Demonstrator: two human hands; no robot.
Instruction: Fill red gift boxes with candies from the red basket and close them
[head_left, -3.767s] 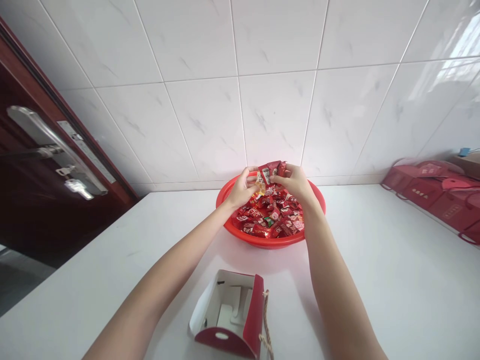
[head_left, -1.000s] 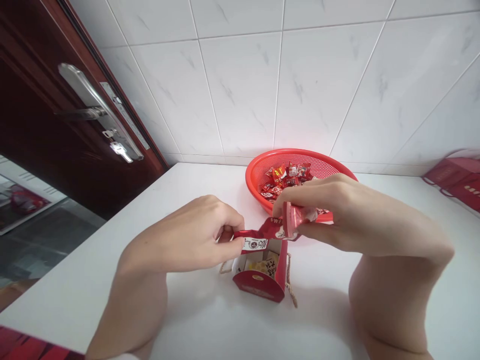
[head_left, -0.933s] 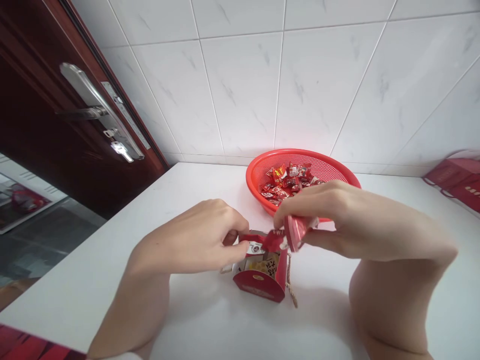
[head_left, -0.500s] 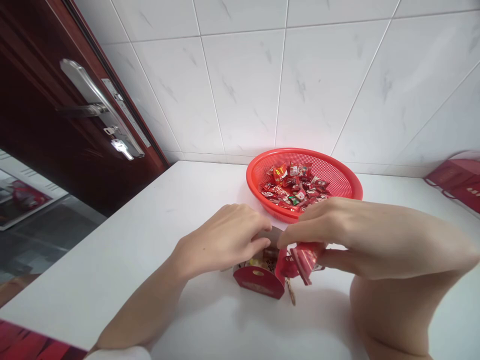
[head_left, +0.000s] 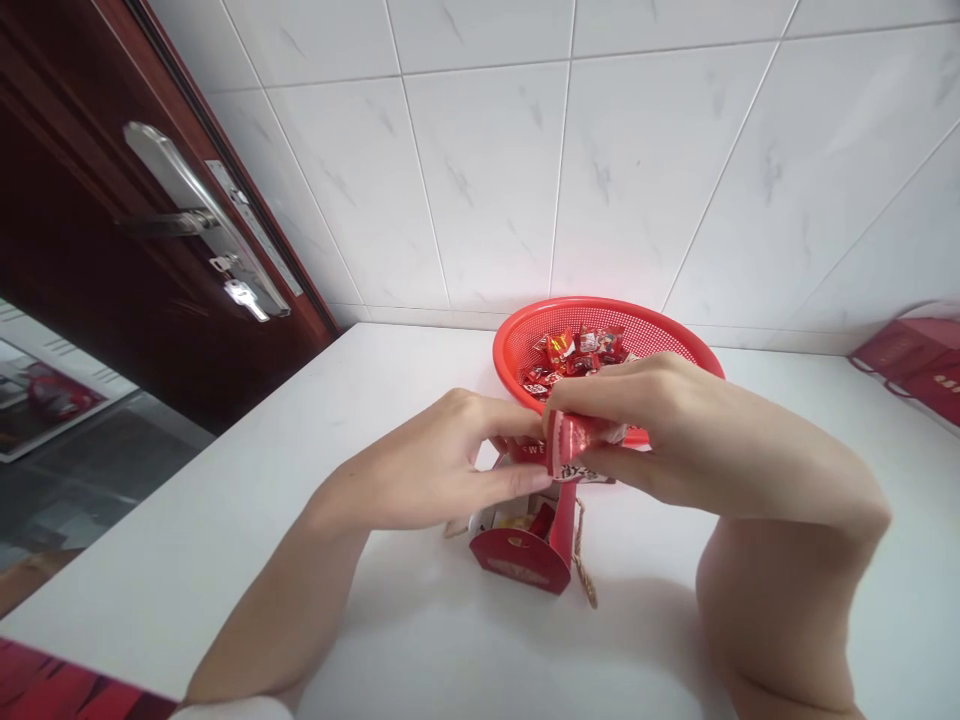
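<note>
My right hand (head_left: 675,430) is closed around several red-wrapped candies (head_left: 576,440), held above a small red gift box (head_left: 521,562). From the other side, my left hand (head_left: 431,465) pinches at a red wrapped candy (head_left: 531,452) beside them, thumb and fingers touching it. The box stands with its top open, and wrapped sweets show inside, partly shaded. A twisted cord (head_left: 585,570) hangs at its right side. Behind the hands, a red plastic colander (head_left: 517,330) holds many more wrapped candies (head_left: 562,348); my right hand hides part of it.
The white table (head_left: 300,440) meets a tiled wall (head_left: 487,180) at the back. A dark red bag (head_left: 911,365) lies at the far right. To the left is a brown door (head_left: 67,150) with a metal handle and keys. Something red (head_left: 75,685) shows at the lower left.
Both hands have risen from the box and come together above it. The candies in my right hand moved up and left, and my left fingers now touch a candy there.
</note>
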